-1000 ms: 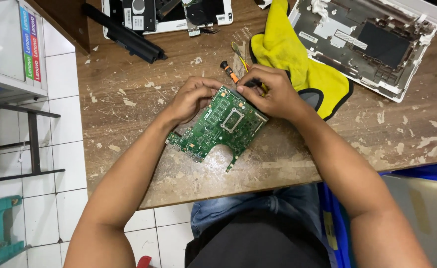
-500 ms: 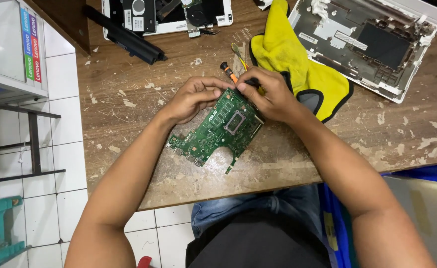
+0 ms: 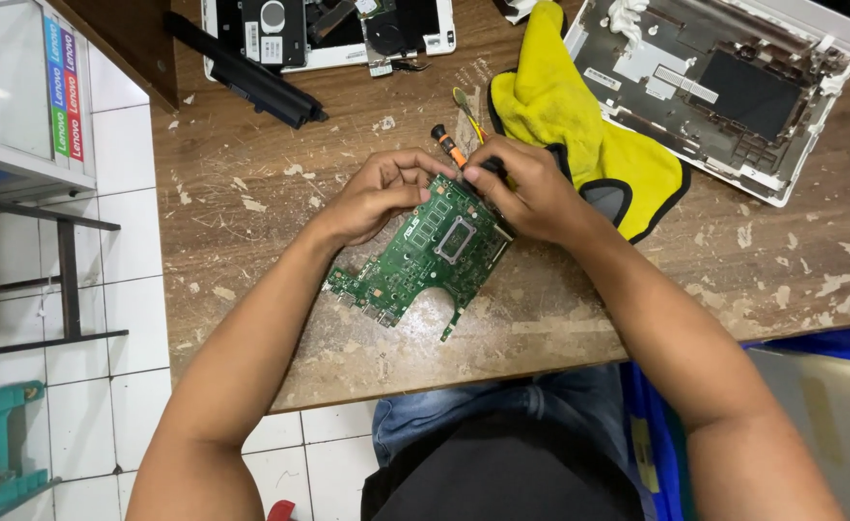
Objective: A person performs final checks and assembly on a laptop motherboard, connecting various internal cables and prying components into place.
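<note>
— Where does the green circuit board sit?

— Near the middle of the frame, flat on the scratched wooden table, tilted so its long side runs from lower left to upper right. Both hands meet at its upper edge.

— What is the left hand doing?

— It rests on the board's upper left corner, fingers curled down onto the edge, gripping it there. The rest of the board stretches away below and to the left of that hand.

— And the right hand?

— It is closed around a small screwdriver with an orange and black handle, whose end sticks out toward the upper left between the two hands. The hand covers the board's upper right corner, so the tip is hidden.

— What lies around them?

— A yellow cloth just right of the right hand, an opened white laptop shell in the upper right, another opened laptop base at the top, and a black bar-shaped battery in the upper left.
</note>
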